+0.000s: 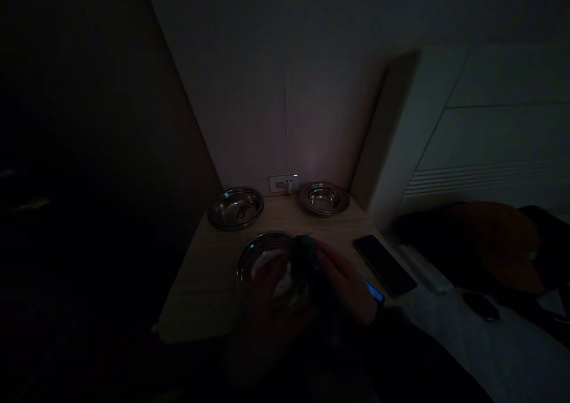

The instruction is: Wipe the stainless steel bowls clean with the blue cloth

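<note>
The room is very dark. A steel bowl (258, 257) rests at the front of a small wooden table (209, 284). My left hand (271, 278) is curled around the bowl's near rim. My right hand (345, 281) presses a dark cloth (305, 254) against the bowl's right side, fingers closed on the cloth. Something pale shows inside the bowl; I cannot make out what it is.
Two more steel bowls stand at the back of the table, one on the left (235, 207), one on the right (324, 198). A wall socket (284, 183) sits behind them. A dark phone (383, 265) lies at the table's right edge. A bed with a white headboard (481, 130) is on the right.
</note>
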The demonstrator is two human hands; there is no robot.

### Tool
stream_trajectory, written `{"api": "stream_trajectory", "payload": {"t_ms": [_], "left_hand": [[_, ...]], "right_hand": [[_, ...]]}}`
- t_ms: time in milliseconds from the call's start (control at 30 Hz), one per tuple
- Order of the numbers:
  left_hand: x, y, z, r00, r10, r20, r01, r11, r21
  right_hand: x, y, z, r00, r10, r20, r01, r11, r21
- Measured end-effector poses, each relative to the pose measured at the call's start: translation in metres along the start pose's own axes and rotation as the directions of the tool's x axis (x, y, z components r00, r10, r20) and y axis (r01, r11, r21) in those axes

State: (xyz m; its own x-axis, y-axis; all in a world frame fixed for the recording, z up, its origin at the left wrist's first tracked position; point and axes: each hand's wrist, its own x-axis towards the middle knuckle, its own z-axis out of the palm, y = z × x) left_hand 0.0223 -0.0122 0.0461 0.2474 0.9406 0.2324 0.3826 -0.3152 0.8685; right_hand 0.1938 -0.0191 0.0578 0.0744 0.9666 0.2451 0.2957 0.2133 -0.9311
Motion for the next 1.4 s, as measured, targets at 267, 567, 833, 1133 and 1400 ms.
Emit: {"api": "stream_trajectory", "payload": {"t_ms": [267, 567, 833, 1133, 1400], "left_hand": [[0.023, 0.034, -0.010, 0.975, -0.189, -0.120, 0.158, 0.960, -0.233], [0.031, 0.044, -0.050, 0.950, -0.264, -0.165, 0.203, 0.927, -0.314], [0.032, 0.061, -0.053, 0.971, -0.121, -0.205, 0.143, 0.985, 0.093], [0.031, 0.043, -0.058, 0.965, -0.259, 0.036, 0.262, 0.950, -0.171], [0.026, 0.030, -0.055, 0.977, -0.163, 0.137, 0.181, 0.975, -0.128]], "right_hand": [[-0.002, -0.019, -0.004, 0.964, 0.112, 0.241, -0.179, 0.943, 0.279], [-0.004, -0.022, -0.021, 0.915, 0.133, 0.382, -0.232, 0.946, 0.227], [-0.003, -0.021, -0.026, 0.929, 0.078, 0.361, -0.130, 0.984, 0.120], [0.009, -0.025, -0.031, 0.908, 0.142, 0.394, -0.170, 0.985, 0.038], [0.012, -0.022, -0.033, 0.897, 0.162, 0.411, -0.182, 0.983, 0.010]]}}
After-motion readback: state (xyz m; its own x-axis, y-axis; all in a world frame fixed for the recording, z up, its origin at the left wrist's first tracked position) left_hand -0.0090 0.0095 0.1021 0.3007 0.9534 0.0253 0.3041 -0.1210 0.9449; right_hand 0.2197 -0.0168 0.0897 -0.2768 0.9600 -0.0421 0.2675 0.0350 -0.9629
